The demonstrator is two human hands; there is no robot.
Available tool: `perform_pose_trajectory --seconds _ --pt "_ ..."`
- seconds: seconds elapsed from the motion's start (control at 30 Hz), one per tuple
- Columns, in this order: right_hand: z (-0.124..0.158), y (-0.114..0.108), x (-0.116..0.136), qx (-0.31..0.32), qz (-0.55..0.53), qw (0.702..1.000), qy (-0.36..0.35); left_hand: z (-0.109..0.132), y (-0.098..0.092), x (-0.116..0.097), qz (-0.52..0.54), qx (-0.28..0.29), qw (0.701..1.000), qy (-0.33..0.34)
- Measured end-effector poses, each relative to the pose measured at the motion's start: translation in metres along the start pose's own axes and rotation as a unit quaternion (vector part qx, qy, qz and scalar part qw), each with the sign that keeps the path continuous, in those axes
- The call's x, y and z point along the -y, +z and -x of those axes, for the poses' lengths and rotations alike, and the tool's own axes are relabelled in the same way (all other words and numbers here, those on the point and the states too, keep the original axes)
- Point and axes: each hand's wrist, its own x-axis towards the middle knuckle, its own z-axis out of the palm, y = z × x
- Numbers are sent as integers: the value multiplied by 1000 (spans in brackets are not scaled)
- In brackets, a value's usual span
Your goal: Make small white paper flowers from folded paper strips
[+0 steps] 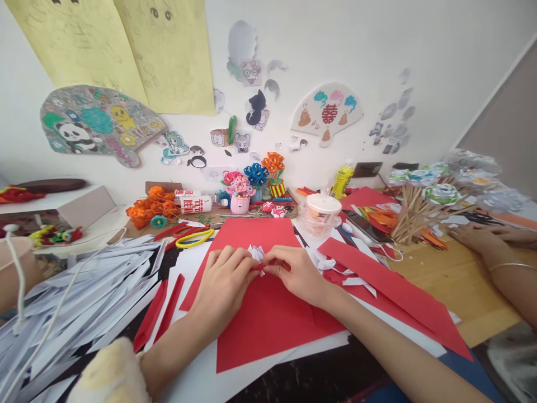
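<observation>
Above a large red paper sheet point(260, 330), my left hand point(224, 282) and my right hand point(296, 274) meet with fingertips pinched together. Between them is a small piece of pleated white paper point(255, 253), its folded points showing above the fingers. A bit of red also shows at the fingertips; whether it is a separate strip I cannot tell. Under the red sheet lie white sheets. Yellow-handled scissors point(194, 238) rest beyond my left hand. Right of my right hand are white paper scraps point(361, 284) and a long folded red sheet point(390, 288).
Many white paper strips point(96, 305) pile up at left, crossed by a white cable. At the back stand a lidded plastic cup point(323, 207), small pots of craft flowers point(240, 201) and a yellow bottle point(343, 179). Paper flowers on sticks point(409, 210) and another person's hands point(478, 238) are at right.
</observation>
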Motion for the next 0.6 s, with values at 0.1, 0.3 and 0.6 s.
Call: perform_pose_trajectory --seconds 0.1,0.3,0.6 --pt "2 0 0 7 10 1000 -25 0 0 1 22 -1 1000 7" --pt "4 1 -1 20 27 999 -42 0 -6 -1 68 48 996 -25" --pt "6 -1 5 -24 130 987 -89 -5 -8 -3 103 17 986 -129"
